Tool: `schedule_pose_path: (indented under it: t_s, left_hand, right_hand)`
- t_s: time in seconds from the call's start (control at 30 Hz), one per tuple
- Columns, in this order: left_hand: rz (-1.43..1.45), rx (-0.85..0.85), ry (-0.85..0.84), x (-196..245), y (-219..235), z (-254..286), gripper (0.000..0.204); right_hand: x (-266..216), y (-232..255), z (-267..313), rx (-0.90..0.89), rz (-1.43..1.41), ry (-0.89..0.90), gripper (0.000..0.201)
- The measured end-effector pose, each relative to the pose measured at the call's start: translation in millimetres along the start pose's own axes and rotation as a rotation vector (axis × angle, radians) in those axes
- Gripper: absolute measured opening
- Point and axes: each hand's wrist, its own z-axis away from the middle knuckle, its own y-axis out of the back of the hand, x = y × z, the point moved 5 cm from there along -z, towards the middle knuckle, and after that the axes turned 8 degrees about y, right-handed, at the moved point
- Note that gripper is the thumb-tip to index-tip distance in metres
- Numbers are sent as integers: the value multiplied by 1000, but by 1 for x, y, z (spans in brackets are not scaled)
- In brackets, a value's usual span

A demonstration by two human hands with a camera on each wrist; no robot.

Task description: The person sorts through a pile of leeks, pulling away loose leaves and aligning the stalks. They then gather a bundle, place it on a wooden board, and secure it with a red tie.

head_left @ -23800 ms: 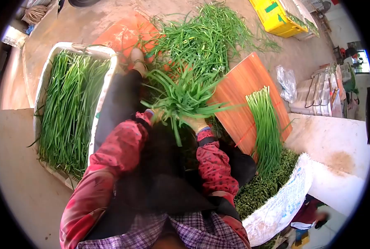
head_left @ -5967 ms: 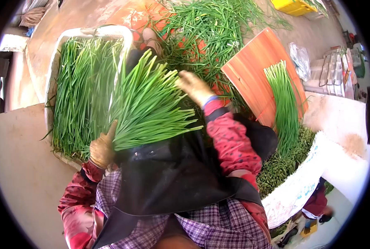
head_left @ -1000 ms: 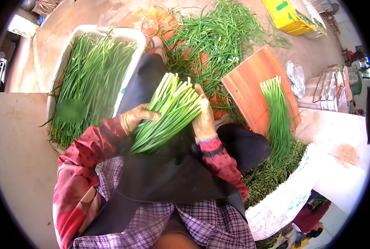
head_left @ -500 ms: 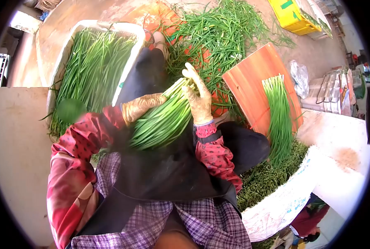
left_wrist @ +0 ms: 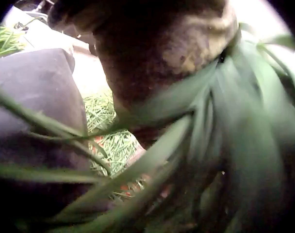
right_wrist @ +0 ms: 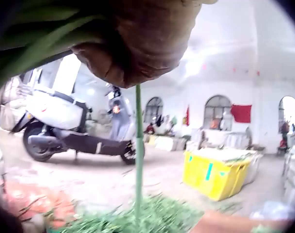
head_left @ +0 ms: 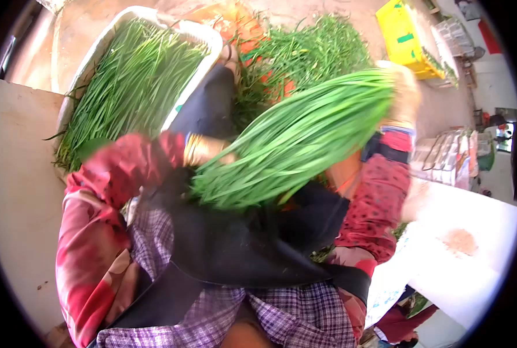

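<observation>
My gloved right hand (head_left: 400,95) grips a thick bunch of garlic chives (head_left: 305,139) by the pale stem ends, raised to the right of my lap. The long leaves sweep down and left across my black apron (head_left: 229,243). At the leafy end is my gloved left hand (head_left: 206,151), its fingers hidden behind the leaves. In the left wrist view, blurred chive leaves (left_wrist: 254,121) hang beside and below the glove (left_wrist: 186,48). Below my right glove (right_wrist: 147,43), a single stalk (right_wrist: 138,160) dangles in the right wrist view.
A white crate (head_left: 203,72) of neatly laid chives stands at my left. Loose chives (head_left: 322,49) are heaped on an orange sheet (head_left: 226,17) ahead. The wooden board (head_left: 345,174) is mostly covered. Farther off are a yellow crate (head_left: 406,40) and a parked scooter (right_wrist: 74,131).
The right hand has taken the bunch by its stem ends and swung it up and right. The left hand, which held its middle, now sits at the leaf tips.
</observation>
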Motion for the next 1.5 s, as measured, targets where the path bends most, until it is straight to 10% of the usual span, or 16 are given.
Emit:
schedule_pose_path:
  t_s: [0.07,0.1,0.17,0.27,0.57,0.6,0.63,0.7,0.77,0.97,1.03,1.17,1.3,1.33,1.43,1.5]
  left_hand:
    - [45,-139,169,16,-25,18,45]
    - [110,-37,189,-11,-10,20,42]
    - [-163,207,389,-39,5,19,39]
    - [-398,356,384,13,-38,40,42]
    - [310,-294,-370,129,-83,-49,97]
    - [415,-469,-434,132,-79,-64,99]
    - [608,-168,-536,143,-91,-50,96]
    - [724,-128,-607,114,-78,-61,90]
    - [1099,-401,-582,90,-71,-73,90]
    - [846,-326,-456,86,-81,-76,89]
    - [1094,-777,-296,87,-87,-81,75]
    - [870,-79,-352,70,-67,-93,57]
    - [765,83,-474,80,-58,-86,42]
    - [745,68,-487,81,-51,-86,42]
    - [614,208,-376,73,-34,-75,41]
    - [343,370,-316,77,-42,-58,36]
  right_hand:
    - [-60,58,-36,193,407,234,23]
    - [-41,77,-50,244,-88,46,28]
    - [-1,85,-62,190,452,132,26]
    - [2,35,-45,114,290,180,18]
    - [-97,-89,77,7,710,897,16]
    - [-94,-101,100,-134,482,729,20]
    - [-108,-114,121,-210,424,807,24]
    - [-106,-118,160,-158,562,838,34]
    - [-107,-119,188,-178,581,790,35]
    - [-101,-113,226,-201,355,522,34]
    - [-95,-107,233,-138,151,434,20]
    - [-84,-102,246,-157,39,217,14]
    - [-65,-103,275,-239,43,173,16]
    - [-46,-105,289,-469,-81,-251,29]
    - [8,-95,316,-791,620,-323,47]
    - [39,-78,314,-555,611,-349,56]
